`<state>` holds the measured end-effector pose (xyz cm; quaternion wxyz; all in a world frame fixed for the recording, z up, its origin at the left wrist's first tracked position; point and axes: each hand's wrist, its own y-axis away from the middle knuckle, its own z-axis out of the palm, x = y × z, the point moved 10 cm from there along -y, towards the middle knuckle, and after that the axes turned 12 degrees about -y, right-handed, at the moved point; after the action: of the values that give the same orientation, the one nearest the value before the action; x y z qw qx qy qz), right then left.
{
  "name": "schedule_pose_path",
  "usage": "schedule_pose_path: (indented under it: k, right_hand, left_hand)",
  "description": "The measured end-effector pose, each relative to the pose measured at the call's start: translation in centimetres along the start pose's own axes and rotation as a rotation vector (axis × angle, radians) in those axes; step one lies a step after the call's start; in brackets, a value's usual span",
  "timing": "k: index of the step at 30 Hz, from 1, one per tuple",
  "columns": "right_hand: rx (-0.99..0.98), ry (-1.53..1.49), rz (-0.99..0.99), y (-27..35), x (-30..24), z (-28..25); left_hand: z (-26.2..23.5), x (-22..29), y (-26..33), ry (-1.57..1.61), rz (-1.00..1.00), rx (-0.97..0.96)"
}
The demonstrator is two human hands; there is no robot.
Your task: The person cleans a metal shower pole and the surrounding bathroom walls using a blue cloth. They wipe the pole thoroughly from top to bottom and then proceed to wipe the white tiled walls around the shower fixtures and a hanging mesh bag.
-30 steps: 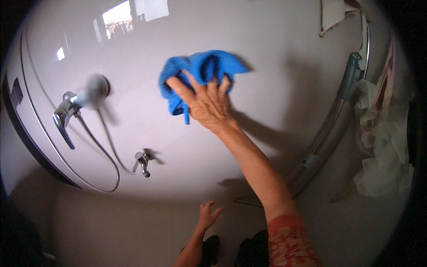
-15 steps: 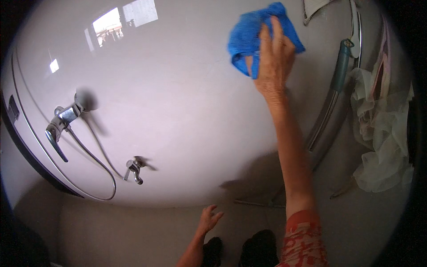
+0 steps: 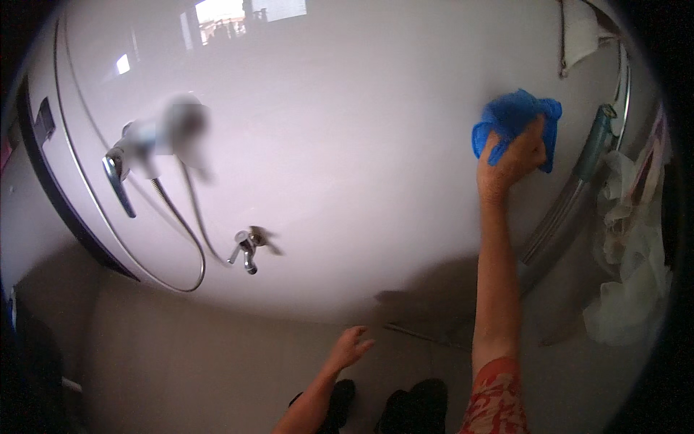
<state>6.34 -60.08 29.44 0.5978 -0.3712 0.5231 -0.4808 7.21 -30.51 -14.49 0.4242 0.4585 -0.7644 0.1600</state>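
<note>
My right hand (image 3: 519, 153) is closed round a bunched blue cloth (image 3: 515, 116) and presses it against a glossy pale wall (image 3: 347, 159), at the upper right. Part of the cloth hangs out beside the knuckles. Low in the middle, my left hand (image 3: 350, 349) hovers in front of the wall's foot, holding nothing, its fingers loosely bent and the thumb apart. Just right of the cloth hangs a long tool with a dark green handle (image 3: 598, 141), apart from my hand.
On the left, a chrome shower mixer (image 3: 134, 152), partly blurred, juts from the wall with a looping hose (image 3: 195, 282). A small tap (image 3: 246, 252) sits lower down. Whitish translucent sheeting (image 3: 632, 289) hangs at the far right. My dark shoes (image 3: 419, 405) stand on the floor.
My right hand has moved the cloth rightward and down the wall, towards the green-handled tool. The view has shifted, so the mixer and tap sit further right and higher.
</note>
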Motion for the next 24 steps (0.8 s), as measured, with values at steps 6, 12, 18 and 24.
schedule_pose_path:
  k: [6, 12, 18, 24]
  right_hand:
    - [-0.09, -0.06, -0.157, 0.1, -11.1, 2.1]
    - [-0.231, -0.197, -0.332, 2.7, -21.2, 5.1]
    - [-0.317, -0.407, -0.471, 7.1, -29.2, 6.4]
    - [-0.468, -0.534, -0.714, 15.0, -33.2, 6.7]
  left_hand:
    - [-0.3, -1.0, 0.5, -0.019, -0.028, 0.021]
    - [-1.4, -1.0, 0.8, -0.046, 0.006, 0.036]
    - [-1.6, -0.4, 1.2, 0.031, -0.047, -0.005]
    - [-1.4, 0.2, 1.0, -0.065, -0.009, 0.058]
